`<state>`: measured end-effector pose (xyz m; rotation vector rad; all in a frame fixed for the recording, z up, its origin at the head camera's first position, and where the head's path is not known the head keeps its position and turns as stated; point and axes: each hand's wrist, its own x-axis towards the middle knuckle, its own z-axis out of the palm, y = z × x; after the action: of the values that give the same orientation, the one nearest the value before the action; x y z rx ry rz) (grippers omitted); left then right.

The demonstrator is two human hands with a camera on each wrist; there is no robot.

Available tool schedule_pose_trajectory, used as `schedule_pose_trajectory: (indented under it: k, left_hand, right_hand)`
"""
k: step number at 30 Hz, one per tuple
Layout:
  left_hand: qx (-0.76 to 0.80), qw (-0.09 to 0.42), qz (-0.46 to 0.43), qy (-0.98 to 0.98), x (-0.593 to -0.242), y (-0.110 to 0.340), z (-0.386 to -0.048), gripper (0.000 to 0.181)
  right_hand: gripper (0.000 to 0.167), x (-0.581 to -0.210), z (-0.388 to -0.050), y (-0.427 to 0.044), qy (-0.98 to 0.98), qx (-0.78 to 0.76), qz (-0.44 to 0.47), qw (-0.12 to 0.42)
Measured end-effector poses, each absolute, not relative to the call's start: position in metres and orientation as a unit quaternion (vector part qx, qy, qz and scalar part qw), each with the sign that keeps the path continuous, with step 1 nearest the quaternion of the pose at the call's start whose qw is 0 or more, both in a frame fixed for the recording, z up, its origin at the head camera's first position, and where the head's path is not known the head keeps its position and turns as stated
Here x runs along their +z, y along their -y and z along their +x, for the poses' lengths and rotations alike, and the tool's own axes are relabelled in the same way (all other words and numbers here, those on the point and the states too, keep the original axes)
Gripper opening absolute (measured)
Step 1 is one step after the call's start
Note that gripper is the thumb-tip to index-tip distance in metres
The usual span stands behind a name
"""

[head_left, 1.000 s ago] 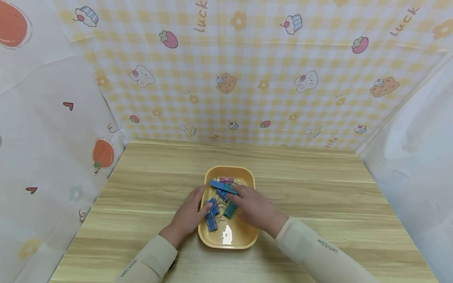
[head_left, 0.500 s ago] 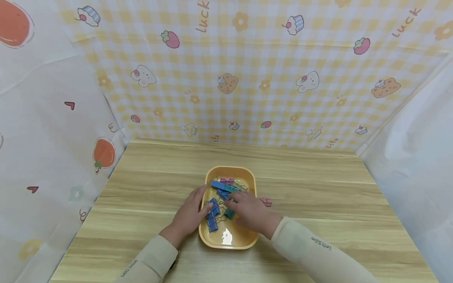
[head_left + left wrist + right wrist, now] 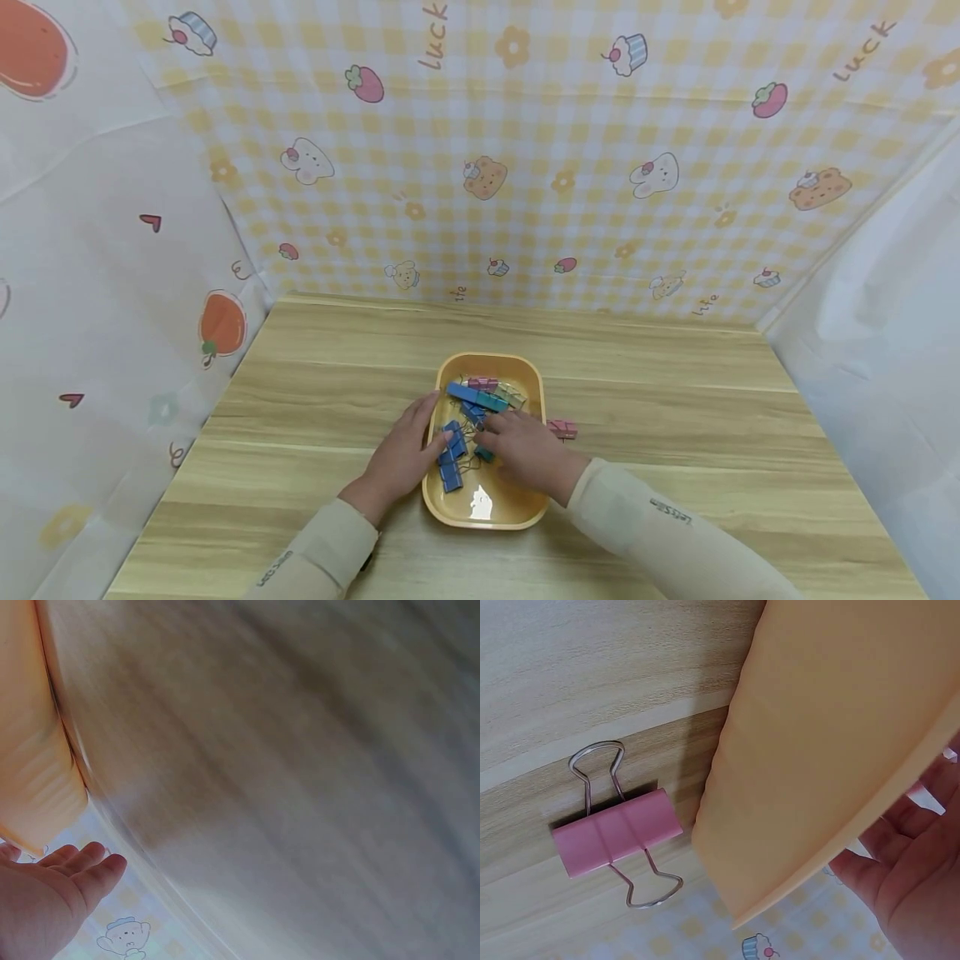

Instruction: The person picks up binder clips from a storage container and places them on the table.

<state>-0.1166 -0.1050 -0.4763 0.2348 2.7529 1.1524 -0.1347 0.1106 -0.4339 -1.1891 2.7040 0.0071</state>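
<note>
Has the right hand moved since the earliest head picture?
Yes. Against the yellow tray, the right hand has shifted slightly left and toward the person, uncovering more of the pink binder clip.

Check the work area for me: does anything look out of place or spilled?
Yes. One pink binder clip lies on the wood-grain table, just outside the right side of the yellow tray. It looks out of place because the other clips in view are inside the tray.
</note>
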Motion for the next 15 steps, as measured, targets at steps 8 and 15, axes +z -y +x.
schedule_pose_trajectory:
  k: [8, 15]
  left_hand:
    - [0.384, 0.073, 0.08, -0.917, -0.4778, 0.1052, -0.1169, 0.069]
    - [0.384, 0.073, 0.081, -0.917, -0.4801, 0.1058, -0.1179, 0.069]
  right_hand:
    - [0.047, -0.4376, -0.1359, -0.1097, -0.914, 0.012, -0.394, 0.096]
    - [0.046, -0.4403, -0.1388, -0.1085, -0.915, 0.014, -0.391, 0.101]
